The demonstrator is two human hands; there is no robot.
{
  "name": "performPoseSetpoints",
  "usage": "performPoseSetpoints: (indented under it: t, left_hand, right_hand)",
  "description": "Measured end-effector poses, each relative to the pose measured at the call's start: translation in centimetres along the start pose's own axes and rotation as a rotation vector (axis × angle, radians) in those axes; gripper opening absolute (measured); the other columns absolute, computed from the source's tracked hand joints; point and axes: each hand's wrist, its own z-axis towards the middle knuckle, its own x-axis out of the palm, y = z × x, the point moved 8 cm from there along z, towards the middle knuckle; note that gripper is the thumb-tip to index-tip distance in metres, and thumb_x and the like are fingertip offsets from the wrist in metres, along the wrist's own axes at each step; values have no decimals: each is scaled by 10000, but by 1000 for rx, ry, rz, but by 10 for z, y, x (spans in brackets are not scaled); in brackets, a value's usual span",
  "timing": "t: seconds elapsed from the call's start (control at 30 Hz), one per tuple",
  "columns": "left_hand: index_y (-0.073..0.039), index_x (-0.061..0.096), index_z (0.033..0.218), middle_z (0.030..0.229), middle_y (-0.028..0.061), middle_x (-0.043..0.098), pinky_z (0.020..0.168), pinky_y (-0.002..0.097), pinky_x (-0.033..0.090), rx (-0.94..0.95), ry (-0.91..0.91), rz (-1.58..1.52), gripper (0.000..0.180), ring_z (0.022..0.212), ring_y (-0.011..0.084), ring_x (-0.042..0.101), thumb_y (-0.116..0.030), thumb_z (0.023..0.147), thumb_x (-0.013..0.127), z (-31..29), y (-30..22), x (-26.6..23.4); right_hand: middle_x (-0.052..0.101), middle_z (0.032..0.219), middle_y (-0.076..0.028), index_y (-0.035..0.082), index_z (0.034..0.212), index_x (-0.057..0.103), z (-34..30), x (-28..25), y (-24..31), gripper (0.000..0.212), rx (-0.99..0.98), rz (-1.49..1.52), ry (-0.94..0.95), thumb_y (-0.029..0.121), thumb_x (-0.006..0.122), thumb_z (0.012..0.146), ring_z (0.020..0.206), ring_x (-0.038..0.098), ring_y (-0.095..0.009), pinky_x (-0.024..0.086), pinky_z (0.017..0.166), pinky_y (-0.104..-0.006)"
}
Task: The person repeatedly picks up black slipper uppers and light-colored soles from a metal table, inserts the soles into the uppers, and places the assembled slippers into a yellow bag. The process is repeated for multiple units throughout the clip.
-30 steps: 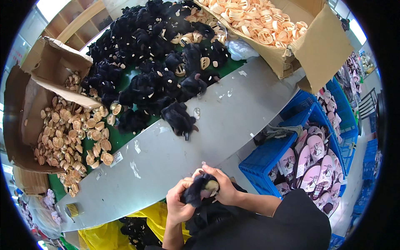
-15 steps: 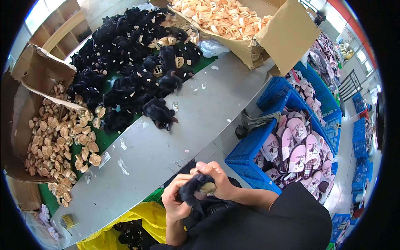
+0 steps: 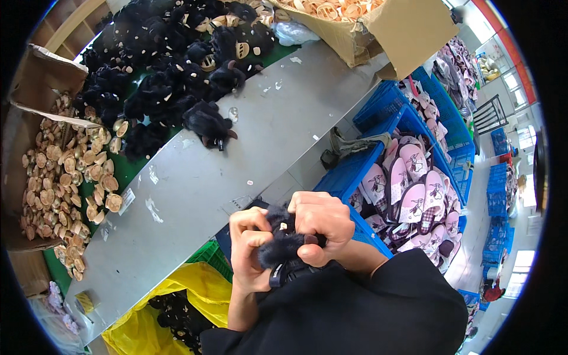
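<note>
Curled in firmly, the left hand (image 3: 247, 242) has one side of a small black furry plush piece (image 3: 279, 251), the right hand (image 3: 324, 223) clasps the other, and there it sits between them! Ahead, a grey metal table (image 3: 236, 171); below-left, a yellow plastic bag (image 3: 208, 289); right, a blue plastic crate (image 3: 342, 182).

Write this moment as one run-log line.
left hand: holds black plush piece | right hand: holds same piece | ahead: grey table, black plush pile, gold-coloured shells | near side: yellow bag | right: blue crate, pink slippers
</note>
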Motion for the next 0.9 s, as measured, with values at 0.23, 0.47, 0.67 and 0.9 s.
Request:
performPoseSetpoints:
  t: [0.23,0.47,0.67,0.9]
  left_hand:
    - [-81,548,982,1031,90,448,892,446,473,82,-57,47,451,976,245,490,-353,770,838,5,-3,16]
    - [-82,519,1022,1069,93,466,839,410,474,129,-272,-39,418,960,251,558,-250,806,835,12,-8,32]
    - [-49,526,1024,944,53,516,859,349,461,9,-452,42,473,923,195,553,-322,815,850,5,-9,-3]
    - [2,628,916,956,67,527,829,323,437,-153,-483,-63,325,892,214,521,-193,779,849,11,-12,-34]
  right_hand:
    - [469,552,-66,34,601,527,13,-15,-2,388,-14,-39,-57,212,738,874,457,470,-224,364,436,-313]
    - [422,520,-22,45,566,422,48,-20,10,390,28,-80,-62,99,598,911,438,356,-169,350,467,-328]
    - [469,575,-48,22,654,513,23,17,-28,517,389,118,97,388,732,947,459,448,-179,341,466,-288]
    - [476,831,-29,37,925,569,-6,43,-42,246,693,534,323,167,777,905,704,411,-97,363,607,-262]
